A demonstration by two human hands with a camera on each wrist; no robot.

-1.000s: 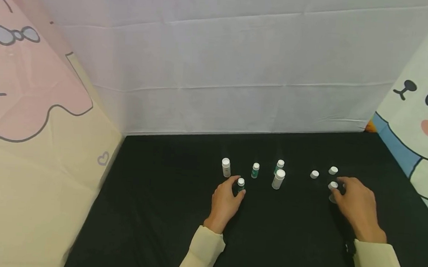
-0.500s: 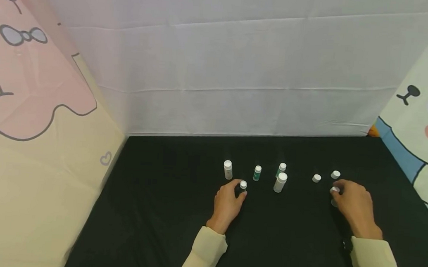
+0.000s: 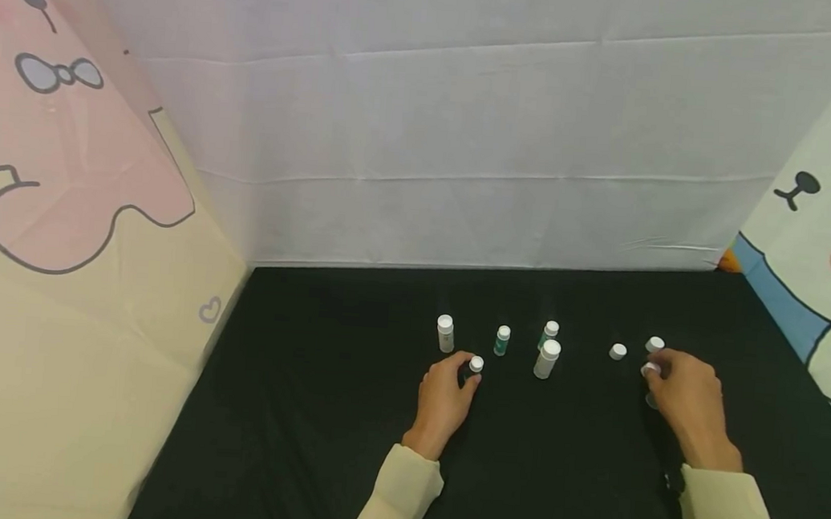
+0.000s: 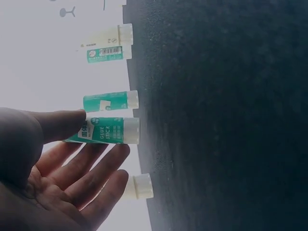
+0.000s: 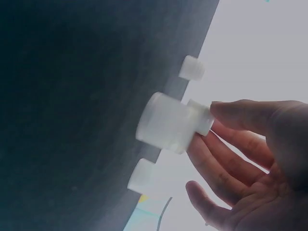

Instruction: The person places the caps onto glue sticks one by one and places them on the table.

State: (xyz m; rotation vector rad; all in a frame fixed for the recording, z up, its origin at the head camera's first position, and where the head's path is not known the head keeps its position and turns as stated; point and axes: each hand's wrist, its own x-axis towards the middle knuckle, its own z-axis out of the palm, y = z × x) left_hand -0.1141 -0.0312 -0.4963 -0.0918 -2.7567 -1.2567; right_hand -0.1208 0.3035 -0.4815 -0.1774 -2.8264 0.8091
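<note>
Left hand (image 3: 442,398) pinches a green glue stick (image 4: 108,130) on the near side of the other standing sticks (image 3: 546,361), while at right the right hand (image 3: 688,397) pinches a white bottle (image 5: 166,124) near two white caps (image 3: 618,352), seemingly a gripping step whose next move calls for steadiness.

Hazy, dim wrist views, apparently backlit.

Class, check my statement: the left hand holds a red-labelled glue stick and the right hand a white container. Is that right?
No: the left wrist view shows the glue stick in the left hand is green-labelled, not red. The right hand does hold a white container.
</note>
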